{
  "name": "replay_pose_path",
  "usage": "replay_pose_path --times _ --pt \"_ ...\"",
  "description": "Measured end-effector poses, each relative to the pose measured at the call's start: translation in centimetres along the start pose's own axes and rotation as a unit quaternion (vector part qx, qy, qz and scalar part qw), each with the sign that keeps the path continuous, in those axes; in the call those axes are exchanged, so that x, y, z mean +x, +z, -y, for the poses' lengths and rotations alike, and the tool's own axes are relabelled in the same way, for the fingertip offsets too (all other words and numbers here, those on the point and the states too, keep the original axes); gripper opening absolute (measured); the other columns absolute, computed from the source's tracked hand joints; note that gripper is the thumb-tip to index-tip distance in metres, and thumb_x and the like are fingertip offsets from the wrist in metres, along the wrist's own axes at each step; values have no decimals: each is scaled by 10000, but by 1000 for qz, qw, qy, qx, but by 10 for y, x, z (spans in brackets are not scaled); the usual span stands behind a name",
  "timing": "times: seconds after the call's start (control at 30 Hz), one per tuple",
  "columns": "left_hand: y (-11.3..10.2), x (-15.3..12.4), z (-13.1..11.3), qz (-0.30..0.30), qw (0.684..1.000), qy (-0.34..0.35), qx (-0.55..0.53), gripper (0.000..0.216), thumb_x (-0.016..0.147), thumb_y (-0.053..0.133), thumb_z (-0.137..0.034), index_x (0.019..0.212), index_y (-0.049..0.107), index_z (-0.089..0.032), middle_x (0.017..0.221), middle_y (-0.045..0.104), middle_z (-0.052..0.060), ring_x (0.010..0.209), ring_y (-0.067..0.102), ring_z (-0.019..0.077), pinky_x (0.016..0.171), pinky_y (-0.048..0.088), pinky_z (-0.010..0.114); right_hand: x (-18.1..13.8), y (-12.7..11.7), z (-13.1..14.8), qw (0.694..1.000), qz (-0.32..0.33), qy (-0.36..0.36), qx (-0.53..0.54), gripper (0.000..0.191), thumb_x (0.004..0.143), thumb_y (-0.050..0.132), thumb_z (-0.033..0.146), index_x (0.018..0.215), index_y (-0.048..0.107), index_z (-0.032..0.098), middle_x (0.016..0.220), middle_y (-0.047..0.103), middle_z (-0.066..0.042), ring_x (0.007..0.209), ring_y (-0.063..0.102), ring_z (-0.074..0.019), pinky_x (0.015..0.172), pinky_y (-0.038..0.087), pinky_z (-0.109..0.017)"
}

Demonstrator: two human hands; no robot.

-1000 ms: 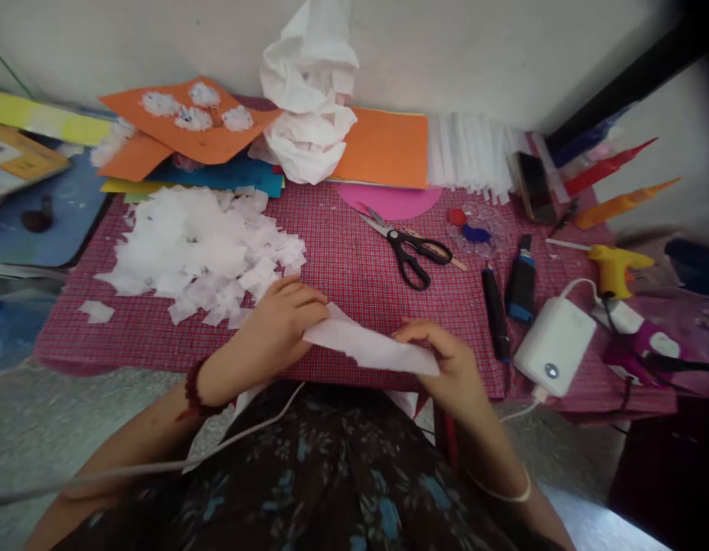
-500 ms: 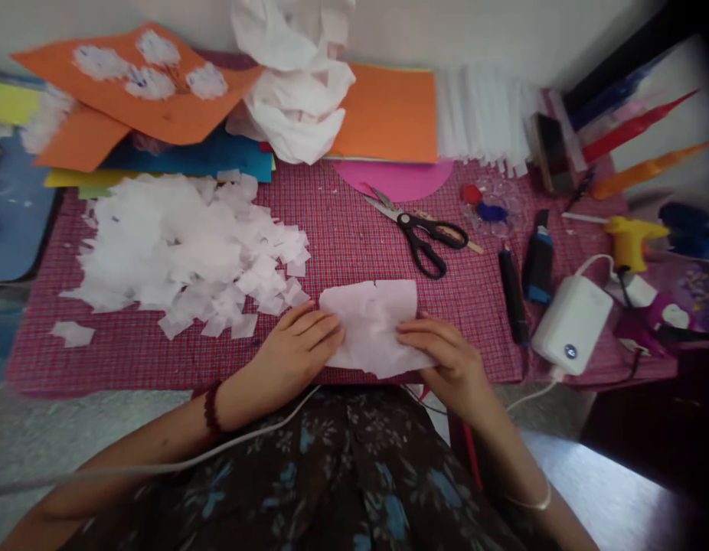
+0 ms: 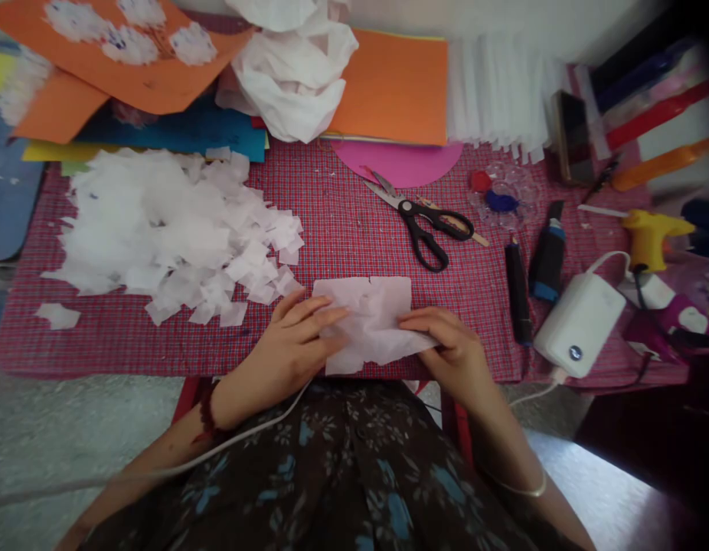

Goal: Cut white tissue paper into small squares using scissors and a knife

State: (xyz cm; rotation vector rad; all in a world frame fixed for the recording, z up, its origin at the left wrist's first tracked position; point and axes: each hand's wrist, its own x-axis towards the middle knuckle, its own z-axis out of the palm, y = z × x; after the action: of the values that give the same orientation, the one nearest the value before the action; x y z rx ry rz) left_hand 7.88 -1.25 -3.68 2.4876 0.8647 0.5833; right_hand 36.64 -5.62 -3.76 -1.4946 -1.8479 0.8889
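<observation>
"How far along does it look?"

"Plenty done, I'd judge: a heap of small white paper pieces (image 3: 159, 237) lies at the left, while the sheet of paper (image 3: 371, 306) at the table's (image 3: 343, 229) near edge looks unfinished, creased and nicked on its far side"

"And the hands?"

"The right hand (image 3: 455, 356) pinches the sheet's right side; the left hand (image 3: 291, 344) covers its left, fingers blurred, grip unclear"

"Scissors (image 3: 420, 222)?"

"Lying beyond the sheet, untouched"

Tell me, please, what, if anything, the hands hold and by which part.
The right hand pinches the white paper sheet by its right side; the left hand lies over its left side, its grip unclear.
</observation>
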Motion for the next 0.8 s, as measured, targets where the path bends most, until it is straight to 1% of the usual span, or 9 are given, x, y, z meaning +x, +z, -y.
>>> replay_pose_path --times 0.07,0.17,0.27,0.33,0.4,0.47,0.57,0.67,0.8 --pt "1 -1 1 -2 1000 5 -27 226 898 585 -102 1010 699 -262 1253 718 19 1297 555 222 1199 315 501 -1 -4 0 1000 6 -23 -19 256 867 570 99 993 711 270 1045 764 -51 986 693 -244 860 517 -438" --pt "0 -4 1 -21 994 -39 -101 230 897 544 -83 1016 670 -234 1114 760 35 1176 638 206 1102 435 453 -3 -8 5 999 28 -24 -23 267 829 553 70 962 690 257 1004 770 -42 947 702 -242 846 508 -430" --pt "1 -7 -2 -34 983 -118 -140 217 884 533 -88 1003 658 -220 987 761 37 978 697 190 890 544 368 -4 -8 10 998 56 41 -1 246 809 530 81 909 675 252 891 758 -18 839 706 -218 779 519 -380" --pt "3 -6 -5 -51 976 -175 -123 217 876 538 -99 1013 665 -210 960 749 40 902 700 184 797 555 332 -2 -3 12 994 35 106 7 195 840 539 139 925 674 252 849 746 -13 776 700 -206 718 523 -345" --pt "5 -3 -7 -76 966 -224 -104 248 882 558 -135 1100 656 -198 961 741 42 868 700 178 765 556 315 0 3 13 987 -8 158 0 201 872 575 228 1043 677 253 862 747 -26 729 692 -204 669 522 -330" --pt "7 1 -9 -99 954 -263 -103 333 893 582 -182 1225 610 -191 924 730 24 825 694 161 753 554 297 2 8 12 982 -44 181 -12 352 874 615 294 1223 638 255 905 752 -47 719 691 -214 654 525 -340" --pt "9 7 -10 -121 943 -287 -115 436 899 592 -204 1331 538 -193 792 675 -38 711 652 117 709 537 253 3 15 10 980 -68 185 -20 568 870 631 302 1423 511 258 887 748 -50 739 691 -233 666 532 -365" --pt "12 9 -8 -125 943 -288 -108 481 877 597 -167 1352 521 -188 759 647 -56 680 623 101 686 519 233 2 18 8 977 -67 199 -22 675 881 625 308 1514 402 241 866 740 -45 742 685 -237 680 536 -382" --pt "14 7 -5 -124 945 -286 -101 468 873 605 -158 1337 544 -175 775 653 -43 687 619 104 685 516 237 6 20 8 972 -74 218 -48 676 879 609 328 1515 405 233 844 716 -40 699 664 -234 645 516 -384"
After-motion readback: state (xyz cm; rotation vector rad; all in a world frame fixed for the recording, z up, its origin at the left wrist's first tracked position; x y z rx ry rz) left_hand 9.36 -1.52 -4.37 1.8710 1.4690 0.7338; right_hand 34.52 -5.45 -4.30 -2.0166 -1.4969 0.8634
